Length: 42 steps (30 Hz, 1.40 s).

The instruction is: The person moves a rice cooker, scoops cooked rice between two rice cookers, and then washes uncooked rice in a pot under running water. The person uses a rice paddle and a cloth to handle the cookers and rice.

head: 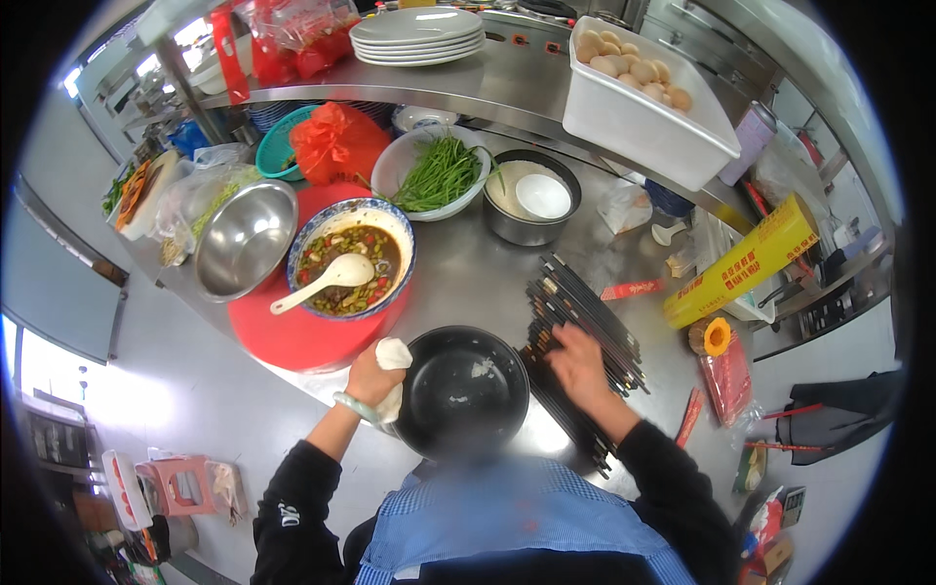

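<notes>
My left hand (374,374), with a jade-coloured bangle at the wrist, grips a crumpled white cloth (395,354). It is beside the left rim of a black bowl (457,391), which has pale residue on its inner bottom. To the right, my right hand (579,362) is over a spread pile of dark chopsticks (585,307), slightly blurred with its fingers apart. Whether its fingertips touch the chopsticks is hard to tell. A blue-and-white bowl (406,234) of brown sauce with chopped green and red pieces stands on a red round board (314,344). A white spoon (340,274) rests in it.
Left of the sauce bowl tilts a steel bowl (248,238). Behind are a bowl of green stalks (442,172) and a dark pot (523,230) holding grain and a small white bowl (543,196). A yellow cling-film roll (742,259) leans at right. Overhead, a shelf carries plates (417,33) and an egg bin (643,135).
</notes>
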Tool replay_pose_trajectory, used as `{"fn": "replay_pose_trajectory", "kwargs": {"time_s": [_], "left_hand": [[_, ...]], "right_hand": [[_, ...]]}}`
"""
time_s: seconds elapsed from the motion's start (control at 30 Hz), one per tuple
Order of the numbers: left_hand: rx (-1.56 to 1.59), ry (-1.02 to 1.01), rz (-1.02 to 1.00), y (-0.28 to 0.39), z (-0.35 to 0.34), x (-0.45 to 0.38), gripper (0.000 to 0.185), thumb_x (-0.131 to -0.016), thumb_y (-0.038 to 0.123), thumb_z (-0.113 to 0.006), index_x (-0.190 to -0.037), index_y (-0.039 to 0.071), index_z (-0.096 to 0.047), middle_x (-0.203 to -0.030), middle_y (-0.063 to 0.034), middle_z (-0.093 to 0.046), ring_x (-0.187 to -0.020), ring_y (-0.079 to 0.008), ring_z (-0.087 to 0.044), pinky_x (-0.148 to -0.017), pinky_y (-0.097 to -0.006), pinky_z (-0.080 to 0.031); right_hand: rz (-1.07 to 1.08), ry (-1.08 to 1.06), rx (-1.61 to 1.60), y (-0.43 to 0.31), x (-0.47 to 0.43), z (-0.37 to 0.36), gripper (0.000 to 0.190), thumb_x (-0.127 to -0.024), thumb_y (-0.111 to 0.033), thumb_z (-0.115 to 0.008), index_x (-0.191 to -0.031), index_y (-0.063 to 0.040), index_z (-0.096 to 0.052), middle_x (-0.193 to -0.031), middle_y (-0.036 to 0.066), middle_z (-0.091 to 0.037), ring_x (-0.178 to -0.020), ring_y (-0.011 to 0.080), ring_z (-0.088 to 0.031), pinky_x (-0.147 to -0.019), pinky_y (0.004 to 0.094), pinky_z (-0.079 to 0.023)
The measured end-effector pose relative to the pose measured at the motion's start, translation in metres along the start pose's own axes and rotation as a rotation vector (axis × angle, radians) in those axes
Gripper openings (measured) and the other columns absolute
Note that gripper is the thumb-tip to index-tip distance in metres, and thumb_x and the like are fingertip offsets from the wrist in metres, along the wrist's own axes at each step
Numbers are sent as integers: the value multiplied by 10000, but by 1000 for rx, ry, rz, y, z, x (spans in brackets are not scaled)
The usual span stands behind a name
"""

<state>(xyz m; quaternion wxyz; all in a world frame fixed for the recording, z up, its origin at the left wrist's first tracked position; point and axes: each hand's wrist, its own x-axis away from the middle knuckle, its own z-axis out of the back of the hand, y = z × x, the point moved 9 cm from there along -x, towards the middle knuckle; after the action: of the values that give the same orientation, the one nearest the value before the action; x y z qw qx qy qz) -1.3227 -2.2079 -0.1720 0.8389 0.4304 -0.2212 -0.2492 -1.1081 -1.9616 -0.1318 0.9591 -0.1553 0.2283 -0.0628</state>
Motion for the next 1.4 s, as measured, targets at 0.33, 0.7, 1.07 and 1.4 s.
{"fn": "replay_pose_trajectory", "kwargs": {"time_s": [0.33,0.7,1.07,1.4], "left_hand": [[443,110,118,-20,-8,2,348,-669,51,-622,-1005,18,-537,-893,-79,-593,-867,-178,-568,-772,-289,-443],[511,163,169,-14,1,15,347,-710,-10,-626,-1040,44,-532,-891,-16,-586,-840,-113,-552,-753,-257,-450],[517,200,154,-22,5,17,342,-695,-25,-610,-1022,41,-535,-898,-16,-581,-844,-116,-550,-756,-256,-443],[567,229,167,-19,6,18,334,-697,-43,-594,-1014,44,-531,-875,-13,-576,-833,-113,-548,-749,-252,-443]], "right_hand": [[-139,315,200,117,-209,12,120,-718,-150,-645,-784,-73,-581,-870,67,-581,-885,270,-514,-736,385,-395],[-35,204,85,81,-191,-42,161,-694,-219,-674,-756,-84,-611,-737,45,-551,-776,241,-496,-692,363,-356],[42,106,-75,27,-137,-30,143,-715,-218,-653,-731,-90,-591,-724,39,-520,-756,229,-487,-696,350,-335],[61,189,-21,27,-135,9,200,-712,-183,-653,-873,-90,-578,-839,49,-567,-811,247,-508,-719,356,-348]]}}
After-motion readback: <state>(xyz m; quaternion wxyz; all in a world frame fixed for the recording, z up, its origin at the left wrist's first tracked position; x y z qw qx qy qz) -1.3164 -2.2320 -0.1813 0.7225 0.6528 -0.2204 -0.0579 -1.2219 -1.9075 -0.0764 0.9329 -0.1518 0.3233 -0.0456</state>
